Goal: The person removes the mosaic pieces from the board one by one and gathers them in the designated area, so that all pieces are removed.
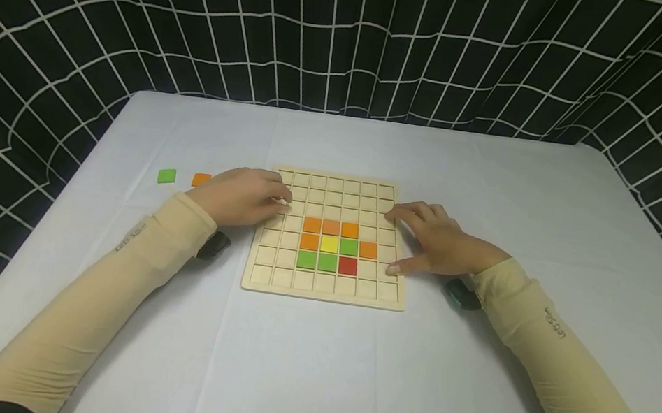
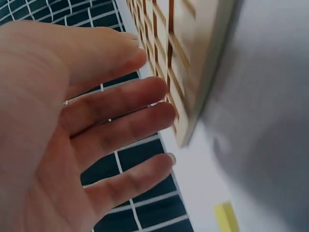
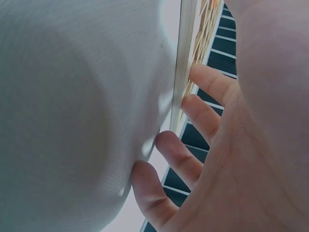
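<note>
A pale wooden grid board point(image 1: 326, 288) lies flat on the white table, with several square tiles in its middle cells. An orange row sits on top; below it are orange tiles, a yellow tile point(image 1: 329, 244) and a green tile point(image 1: 348, 247). Two green tiles and a red tile point(image 1: 348, 266) form the lowest row. My left hand point(image 1: 241, 196) is over the board's left edge, its fingers loosely extended and holding nothing. At the right edge, my right hand point(image 1: 441, 243) spreads its fingers, some touching the board's rim in the right wrist view.
Left of the board, a loose green tile point(image 1: 166, 176) and an orange tile point(image 1: 201, 179) lie on the white tablecloth point(image 1: 295, 371). The orange one is close to my left hand. A black curtain with a white grid point(image 1: 354, 40) surrounds the table's back and sides.
</note>
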Motion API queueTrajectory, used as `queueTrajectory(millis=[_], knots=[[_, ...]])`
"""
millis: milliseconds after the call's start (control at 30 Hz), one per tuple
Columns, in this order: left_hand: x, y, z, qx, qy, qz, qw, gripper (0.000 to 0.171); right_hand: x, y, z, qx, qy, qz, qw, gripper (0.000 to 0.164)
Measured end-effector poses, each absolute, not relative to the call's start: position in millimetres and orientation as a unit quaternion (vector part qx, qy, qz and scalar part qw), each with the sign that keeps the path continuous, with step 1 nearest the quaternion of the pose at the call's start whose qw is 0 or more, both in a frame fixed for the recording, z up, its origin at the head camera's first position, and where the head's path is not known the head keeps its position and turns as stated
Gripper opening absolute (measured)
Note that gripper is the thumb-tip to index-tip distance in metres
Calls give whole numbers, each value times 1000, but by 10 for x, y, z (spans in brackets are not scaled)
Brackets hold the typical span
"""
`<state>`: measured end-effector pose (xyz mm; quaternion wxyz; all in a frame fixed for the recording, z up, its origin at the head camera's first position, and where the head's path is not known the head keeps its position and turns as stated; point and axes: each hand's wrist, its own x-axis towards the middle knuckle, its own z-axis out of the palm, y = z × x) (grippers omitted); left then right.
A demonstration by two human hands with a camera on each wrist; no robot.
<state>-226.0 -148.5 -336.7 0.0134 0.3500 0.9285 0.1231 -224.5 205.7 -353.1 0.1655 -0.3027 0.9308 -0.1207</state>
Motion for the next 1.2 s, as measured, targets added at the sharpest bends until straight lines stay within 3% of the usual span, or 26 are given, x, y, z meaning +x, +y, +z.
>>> queueTrajectory(millis=[467, 800, 1200], knots=[[-2132, -1179, -3470, 444, 887, 126, -32, 14, -2237, 2061, -3526, -298, 932, -116, 169, 89], [-2114, -1124, -3513, 454, 883, 95, -71, 11, -2233, 2061, -3515, -302, 932, -114, 166, 90], [-2120, -1152, -3537, 478, 869, 97, -83, 24, -2233, 2054, -3522, -305, 932, -114, 161, 89]])
